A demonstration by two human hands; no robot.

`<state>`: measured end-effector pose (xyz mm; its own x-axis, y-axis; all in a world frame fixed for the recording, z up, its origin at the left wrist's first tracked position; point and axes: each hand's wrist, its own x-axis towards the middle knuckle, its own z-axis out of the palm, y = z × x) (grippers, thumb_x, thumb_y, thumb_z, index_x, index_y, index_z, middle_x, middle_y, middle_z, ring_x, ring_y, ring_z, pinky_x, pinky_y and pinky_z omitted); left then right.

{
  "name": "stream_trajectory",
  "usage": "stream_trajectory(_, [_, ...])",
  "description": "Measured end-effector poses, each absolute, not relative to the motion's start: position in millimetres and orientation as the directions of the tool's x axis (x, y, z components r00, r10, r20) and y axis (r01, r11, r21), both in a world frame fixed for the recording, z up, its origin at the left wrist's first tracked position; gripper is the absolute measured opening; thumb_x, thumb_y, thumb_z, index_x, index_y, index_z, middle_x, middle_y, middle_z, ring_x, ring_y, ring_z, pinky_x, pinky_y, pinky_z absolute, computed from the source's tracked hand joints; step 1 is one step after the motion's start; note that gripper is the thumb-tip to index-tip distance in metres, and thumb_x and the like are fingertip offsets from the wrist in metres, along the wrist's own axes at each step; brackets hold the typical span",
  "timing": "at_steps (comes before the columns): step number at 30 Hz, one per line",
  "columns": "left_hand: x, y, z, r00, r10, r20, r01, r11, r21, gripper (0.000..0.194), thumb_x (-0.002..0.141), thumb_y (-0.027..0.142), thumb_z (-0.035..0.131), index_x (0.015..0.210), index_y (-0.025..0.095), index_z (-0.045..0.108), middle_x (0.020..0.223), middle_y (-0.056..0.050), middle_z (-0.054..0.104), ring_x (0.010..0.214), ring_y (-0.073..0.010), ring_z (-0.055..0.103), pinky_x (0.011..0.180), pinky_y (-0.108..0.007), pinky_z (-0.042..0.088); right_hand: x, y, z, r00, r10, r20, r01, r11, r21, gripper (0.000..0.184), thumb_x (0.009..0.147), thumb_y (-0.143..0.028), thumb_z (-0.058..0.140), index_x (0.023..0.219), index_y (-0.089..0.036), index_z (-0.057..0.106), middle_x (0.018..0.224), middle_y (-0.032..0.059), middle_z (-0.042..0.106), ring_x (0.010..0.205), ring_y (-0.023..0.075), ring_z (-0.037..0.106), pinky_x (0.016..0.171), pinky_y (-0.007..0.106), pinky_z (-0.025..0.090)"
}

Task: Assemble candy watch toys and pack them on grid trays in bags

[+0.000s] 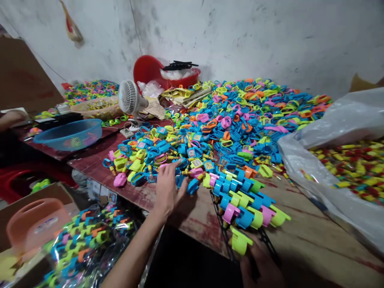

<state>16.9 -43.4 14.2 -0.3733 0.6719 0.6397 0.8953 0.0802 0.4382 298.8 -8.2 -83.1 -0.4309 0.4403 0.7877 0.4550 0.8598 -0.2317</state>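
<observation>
My left hand (168, 188) reaches forward into the near edge of a big heap of small coloured plastic toy pieces (228, 120), blue, green, pink and orange, its fingers spread flat among them. My right hand (260, 266) is low at the table's front edge and mostly dark. It grips a black wire rack (223, 230) on which a row of the plastic pieces (246, 200) is lined up. A yellow-green piece (240, 241) sits at the rack's near end, just above the hand.
A clear plastic bag (336, 168) of red and yellow parts lies at right. A small white fan (129, 98), a red basin (153, 70) and a blue bowl (70, 134) stand at the back left. Bagged assembled rows (84, 240) lie at lower left. Another person's hand (12, 118) shows at far left.
</observation>
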Motion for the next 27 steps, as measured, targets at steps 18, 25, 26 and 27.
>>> stream_trajectory(18, [-10.7, 35.7, -11.8, -0.556, 0.457, 0.694, 0.795, 0.050, 0.605, 0.027, 0.100, 0.031, 0.039, 0.112, 0.017, 0.059, 0.106, -0.006, 0.064, 0.099, -0.0203, 0.062, 0.090, -0.036, 0.048, 282.3, -24.8, -40.8, -0.231, 0.601, 0.765, 0.352, 0.785, -0.510, 0.028, 0.088, -0.002, 0.044, 0.101, -0.020, 0.061, 0.096, 0.0080, 0.070, 0.089, 0.0162, 0.071, 0.076, 0.024, 0.059])
stream_trajectory(25, [6.6, 4.8, 73.7, -0.354, 0.379, 0.855, 0.913, -0.058, 0.404, 0.024, 0.099, 0.025, 0.044, 0.106, 0.016, 0.066, 0.100, -0.007, 0.067, 0.097, -0.0207, 0.062, 0.088, -0.034, 0.048, 320.6, -30.7, 12.3, -0.191, 0.518, 0.834, 0.458, 0.798, -0.391, 0.036, 0.086, -0.002, 0.052, 0.116, -0.020, 0.059, 0.102, 0.0088, 0.067, 0.097, 0.0201, 0.065, 0.083, 0.034, 0.056])
stream_trajectory(26, [20.4, -7.2, 87.9, -0.254, 0.439, 0.862, 0.937, -0.111, 0.332, 0.024, 0.099, 0.025, 0.045, 0.107, 0.018, 0.066, 0.100, -0.006, 0.067, 0.094, -0.0197, 0.064, 0.085, -0.032, 0.049, 323.9, -32.5, 26.2, -0.172, 0.491, 0.854, 0.501, 0.790, -0.354, 0.040, 0.085, -0.004, 0.054, 0.121, -0.020, 0.057, 0.106, 0.0097, 0.066, 0.101, 0.0220, 0.064, 0.083, 0.036, 0.055])
stream_trajectory(27, [37.4, -20.5, 100.8, -0.144, 0.536, 0.832, 0.950, -0.161, 0.269, 0.023, 0.099, 0.025, 0.046, 0.108, 0.021, 0.066, 0.102, -0.005, 0.068, 0.093, -0.0189, 0.064, 0.083, -0.031, 0.050, 325.5, -34.5, 39.7, -0.167, 0.471, 0.866, 0.542, 0.778, -0.319, 0.044, 0.085, -0.008, 0.056, 0.127, -0.021, 0.054, 0.112, 0.0111, 0.065, 0.105, 0.0241, 0.062, 0.084, 0.039, 0.054])
